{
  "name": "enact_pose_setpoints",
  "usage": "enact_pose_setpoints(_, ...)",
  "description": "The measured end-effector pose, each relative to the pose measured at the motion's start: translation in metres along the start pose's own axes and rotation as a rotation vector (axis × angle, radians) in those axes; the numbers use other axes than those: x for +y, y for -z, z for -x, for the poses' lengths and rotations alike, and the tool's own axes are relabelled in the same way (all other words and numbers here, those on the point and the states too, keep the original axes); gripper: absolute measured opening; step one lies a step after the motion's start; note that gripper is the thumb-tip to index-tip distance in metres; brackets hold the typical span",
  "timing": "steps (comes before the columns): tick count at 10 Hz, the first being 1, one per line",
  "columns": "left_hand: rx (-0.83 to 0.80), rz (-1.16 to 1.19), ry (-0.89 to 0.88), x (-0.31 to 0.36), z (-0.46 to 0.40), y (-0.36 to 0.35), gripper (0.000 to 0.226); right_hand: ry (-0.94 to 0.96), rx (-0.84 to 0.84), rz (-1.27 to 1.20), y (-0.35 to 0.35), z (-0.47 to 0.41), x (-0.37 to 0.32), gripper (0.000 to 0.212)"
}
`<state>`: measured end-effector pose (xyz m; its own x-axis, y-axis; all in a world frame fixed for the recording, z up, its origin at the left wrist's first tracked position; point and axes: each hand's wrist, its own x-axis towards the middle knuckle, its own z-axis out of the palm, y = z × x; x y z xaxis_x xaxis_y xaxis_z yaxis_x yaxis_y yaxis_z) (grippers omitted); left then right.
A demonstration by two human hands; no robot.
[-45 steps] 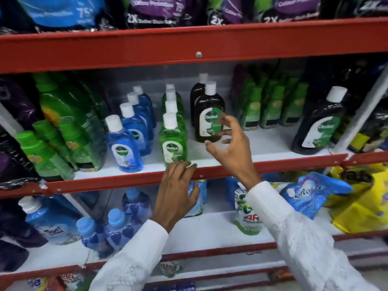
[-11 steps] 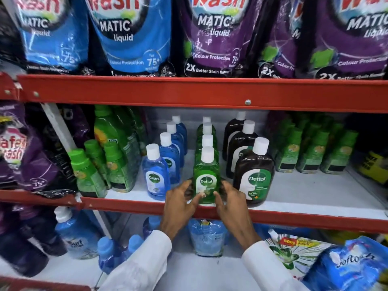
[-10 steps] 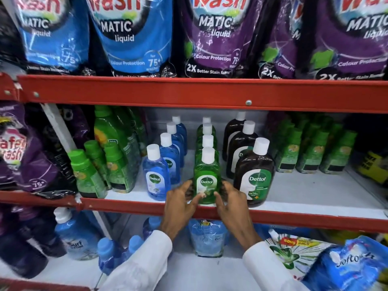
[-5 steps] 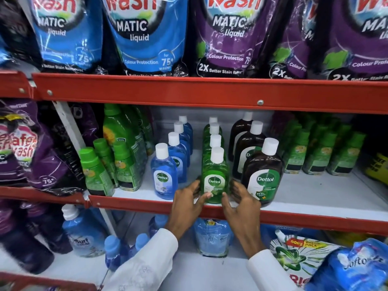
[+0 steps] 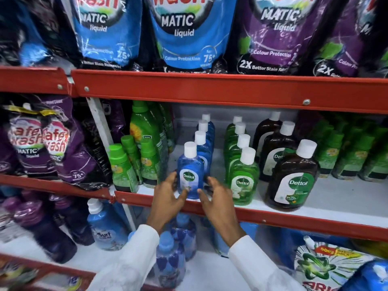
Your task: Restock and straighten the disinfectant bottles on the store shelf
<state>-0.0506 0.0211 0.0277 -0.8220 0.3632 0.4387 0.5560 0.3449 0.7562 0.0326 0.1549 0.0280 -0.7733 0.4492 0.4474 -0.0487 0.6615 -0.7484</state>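
Observation:
Three rows of white-capped Dettol bottles run front to back on the middle shelf [image 5: 294, 219]: blue, green and brown. The front blue bottle [image 5: 190, 166] stands upright at the red shelf lip. My left hand [image 5: 165, 202] cups its left side and my right hand [image 5: 220, 204] its right side, both thumbs pressed on its lower front. To the right stand the front green bottle [image 5: 243, 177] and the larger front brown bottle [image 5: 294, 177], neither of them touched.
Green-capped bottles [image 5: 121, 166] crowd the shelf left of the blue row, and more green bottles [image 5: 346, 156] stand at the right. Detergent pouches [image 5: 184, 32] fill the shelf above its red edge [image 5: 210, 89]. Blue bottles [image 5: 105, 227] and pouches sit below.
Both hands have left the front green bottle and moved left onto the front blue bottle. The brown row now has a third bottle at its front.

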Motion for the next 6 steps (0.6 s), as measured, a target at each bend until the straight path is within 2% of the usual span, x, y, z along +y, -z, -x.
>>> enact_pose_setpoints(1, -0.018, 0.04, 0.005, -0.006, -0.003, 0.001, 0.044, -0.058, -0.014, 0.015, -0.004, -0.004, 0.003, 0.03)
enact_pose_setpoints(2, -0.022, 0.113, -0.003, -0.011, -0.003, -0.004, 0.047, -0.084, 0.019, 0.034, -0.004, -0.004, 0.008, 0.03)
enact_pose_setpoints(5, -0.048, 0.124, -0.058, -0.01, -0.006, -0.007, 0.047, -0.123, 0.044, 0.036, -0.004, -0.001, 0.002, 0.029)
enact_pose_setpoints(6, -0.002, 0.094, -0.091, -0.006, -0.002, -0.004, 0.052, -0.173, 0.213, -0.061, 0.007, 0.011, -0.008, 0.03)
